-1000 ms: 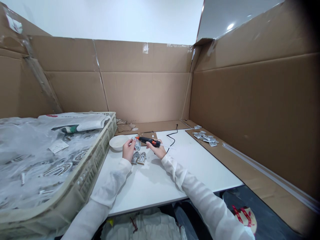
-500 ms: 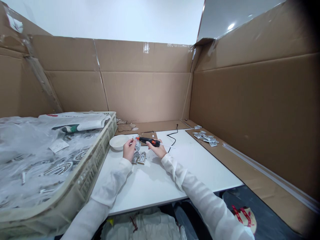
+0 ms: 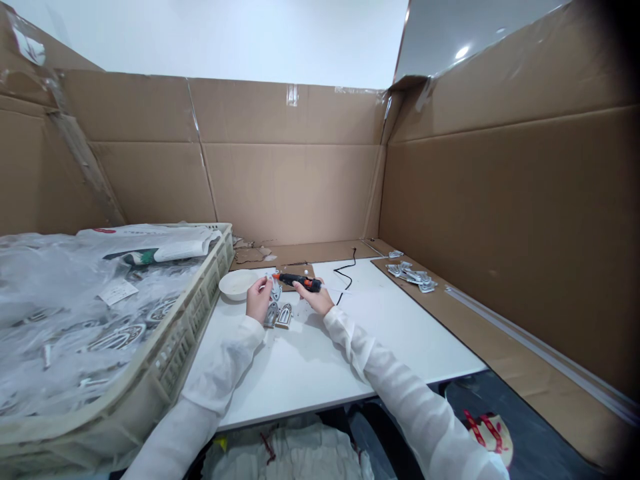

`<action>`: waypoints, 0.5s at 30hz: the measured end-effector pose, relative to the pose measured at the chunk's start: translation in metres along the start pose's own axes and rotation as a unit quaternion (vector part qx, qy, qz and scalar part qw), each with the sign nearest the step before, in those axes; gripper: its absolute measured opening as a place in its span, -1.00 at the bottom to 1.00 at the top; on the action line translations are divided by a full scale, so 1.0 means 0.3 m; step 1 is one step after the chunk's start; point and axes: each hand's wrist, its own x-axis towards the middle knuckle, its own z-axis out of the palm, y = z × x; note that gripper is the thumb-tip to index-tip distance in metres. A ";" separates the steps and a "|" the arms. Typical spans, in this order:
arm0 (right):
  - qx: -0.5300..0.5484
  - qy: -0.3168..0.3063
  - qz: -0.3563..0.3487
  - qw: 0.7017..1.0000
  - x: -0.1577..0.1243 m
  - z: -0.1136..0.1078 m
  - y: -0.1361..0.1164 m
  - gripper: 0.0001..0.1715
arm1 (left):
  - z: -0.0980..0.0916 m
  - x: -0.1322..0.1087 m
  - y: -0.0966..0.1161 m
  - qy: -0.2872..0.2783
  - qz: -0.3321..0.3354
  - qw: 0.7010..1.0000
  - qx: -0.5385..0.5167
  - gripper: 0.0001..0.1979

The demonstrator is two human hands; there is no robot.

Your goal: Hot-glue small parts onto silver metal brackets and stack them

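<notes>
My right hand (image 3: 316,297) is closed around a black and orange hot glue gun (image 3: 299,281), whose orange tip points left. A clear glue stick (image 3: 336,291) sticks out of its back end. My left hand (image 3: 258,299) pinches a small grey-white ornamental piece (image 3: 275,291) right at the gun's tip. Whether the tip touches the piece I cannot tell. Just below, on the white board (image 3: 350,357), lie an arched grey piece (image 3: 271,315) and a second arched piece (image 3: 284,316) side by side. A white bowl (image 3: 236,287) stands left of my left hand.
At left a large pale plastic crate (image 3: 200,327) holds bagged grey pieces. A pile of small pieces (image 3: 413,276) lies on cardboard at right. A black cable (image 3: 345,272) lies behind the gun. Cardboard walls (image 3: 295,180) enclose the back and sides.
Almost nothing differs. My right hand and the glue gun have shifted very slightly to the right; my left hand keeps its pinch on the small piece.
</notes>
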 end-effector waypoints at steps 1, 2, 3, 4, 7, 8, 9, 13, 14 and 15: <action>0.002 0.003 0.002 1.000 0.000 0.000 0.000 -0.52 | 0.000 0.000 0.000 0.000 0.000 1.000 -0.001 -0.58; 0.004 0.004 0.004 1.000 0.000 -0.001 0.000 -0.52 | 0.000 0.000 0.000 -0.001 0.000 1.000 -0.002 -0.58; 0.007 0.005 0.007 1.000 0.000 -0.001 -0.001 -0.52 | -0.001 0.001 0.000 -0.002 0.001 1.000 -0.004 -0.58; 0.011 0.004 0.010 1.000 0.000 -0.002 -0.002 -0.52 | -0.001 0.001 -0.001 -0.003 0.000 1.000 -0.007 -0.58; 0.028 -0.003 0.019 0.999 -0.001 -0.004 -0.005 -0.52 | -0.001 0.002 -0.004 -0.003 -0.003 1.000 -0.012 -0.58; 0.032 -0.002 0.022 0.999 -0.001 -0.004 -0.006 -0.52 | -0.001 0.002 -0.005 -0.003 -0.005 1.000 -0.012 -0.59; 0.034 -0.001 0.025 0.999 -0.001 -0.004 -0.006 -0.53 | -0.001 0.003 -0.006 -0.003 -0.006 1.000 -0.012 -0.59; 0.033 0.000 0.028 0.999 -0.001 -0.005 -0.008 -0.54 | -0.001 0.004 -0.010 -0.006 -0.003 1.000 -0.007 -0.60; 0.030 -0.003 0.026 0.999 -0.001 -0.006 -0.008 -0.54 | -0.002 0.004 -0.011 -0.007 -0.002 1.000 -0.005 -0.60; 0.027 -0.005 0.023 0.999 0.000 -0.006 -0.008 -0.54 | -0.002 0.005 -0.013 -0.009 0.000 1.000 -0.002 -0.61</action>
